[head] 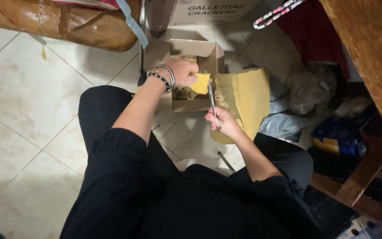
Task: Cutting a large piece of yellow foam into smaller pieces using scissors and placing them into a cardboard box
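My left hand (182,71), with bracelets at the wrist, pinches a small yellow piece of sheet material (201,82) over an open cardboard box (213,51) on the tiled floor. My right hand (222,121) grips a pair of metal scissors (211,98), blades pointing up at the yellow piece. A larger yellow-brown sheet (248,95) lies draped just right of the box, behind my right hand. Several yellowish scraps lie inside the box. My black-clothed knees fill the lower frame.
A brown taped bundle (67,22) lies at top left. A second cardboard box (208,11) stands behind the open one. Plastic bags (310,93) and a blue-yellow packet (339,139) crowd the right, under a wooden table edge (372,48).
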